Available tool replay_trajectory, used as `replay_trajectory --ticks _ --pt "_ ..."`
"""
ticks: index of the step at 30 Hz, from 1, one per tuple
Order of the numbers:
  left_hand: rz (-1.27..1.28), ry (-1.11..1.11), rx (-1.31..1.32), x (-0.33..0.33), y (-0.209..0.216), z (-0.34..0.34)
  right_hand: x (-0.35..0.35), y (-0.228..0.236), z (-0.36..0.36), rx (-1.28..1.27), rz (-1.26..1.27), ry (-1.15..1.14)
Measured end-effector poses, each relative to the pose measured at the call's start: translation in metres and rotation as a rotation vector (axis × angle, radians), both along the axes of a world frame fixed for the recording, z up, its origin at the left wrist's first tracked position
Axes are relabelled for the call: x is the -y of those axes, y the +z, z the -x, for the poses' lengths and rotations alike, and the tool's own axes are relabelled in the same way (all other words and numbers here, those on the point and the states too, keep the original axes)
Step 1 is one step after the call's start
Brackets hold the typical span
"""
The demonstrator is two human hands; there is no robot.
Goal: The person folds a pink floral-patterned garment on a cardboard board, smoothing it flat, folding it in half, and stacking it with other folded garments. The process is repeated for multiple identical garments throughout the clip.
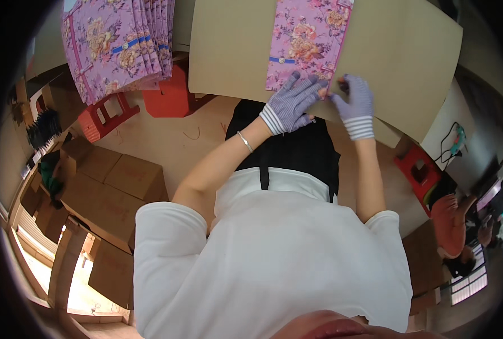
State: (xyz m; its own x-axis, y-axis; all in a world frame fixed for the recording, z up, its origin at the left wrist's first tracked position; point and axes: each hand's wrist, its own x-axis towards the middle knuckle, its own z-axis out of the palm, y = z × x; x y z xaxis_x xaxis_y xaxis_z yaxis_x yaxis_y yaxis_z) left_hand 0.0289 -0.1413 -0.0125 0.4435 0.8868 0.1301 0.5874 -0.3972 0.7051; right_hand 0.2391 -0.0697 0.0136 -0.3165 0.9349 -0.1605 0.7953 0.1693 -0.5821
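Observation:
A flat, purple flower-printed piece (303,42), perhaps a folded paper bag, lies on the tan board in front of me. It bears a blue band with a round button motif and a pink line along its right side. My left hand (295,103), in a lilac knit glove with a striped cuff, rests over its near edge with fingers stretched out. Just beyond its near right corner is my right hand (355,103), gloved alike. The right fingers are loosely bent, with the thumb apart from them and close to that corner; nothing shows between them.
A fanned stack of matching flowered pieces (107,48) lies at the far left. Red plastic stools (169,93) stand below it. Brown cartons (110,186) are piled on the left. The tan board (401,62) spans the work surface. Another person (450,226) sits at the right.

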Motion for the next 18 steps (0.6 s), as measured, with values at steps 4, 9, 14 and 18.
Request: replay_trajectory --ticks 4,9,14,18 --pt "-0.059 0.213 0.16 -0.017 0.002 0.001 -0.022 0.016 -0.086 -0.009 -0.209 -0.292" --pt "-0.2 0.285 -0.142 -0.09 0.004 0.032 -0.069 0.011 -0.227 0.141 -0.157 -0.588" --pt "-0.264 0.302 -0.368 -0.116 -0.005 0.026 -0.106 0.044 -0.267 -0.483 0.202 -0.708" --pt "-0.169 0.279 -0.388 -0.12 0.01 0.024 -0.093 0.053 -0.2 -0.757 0.206 -0.439"
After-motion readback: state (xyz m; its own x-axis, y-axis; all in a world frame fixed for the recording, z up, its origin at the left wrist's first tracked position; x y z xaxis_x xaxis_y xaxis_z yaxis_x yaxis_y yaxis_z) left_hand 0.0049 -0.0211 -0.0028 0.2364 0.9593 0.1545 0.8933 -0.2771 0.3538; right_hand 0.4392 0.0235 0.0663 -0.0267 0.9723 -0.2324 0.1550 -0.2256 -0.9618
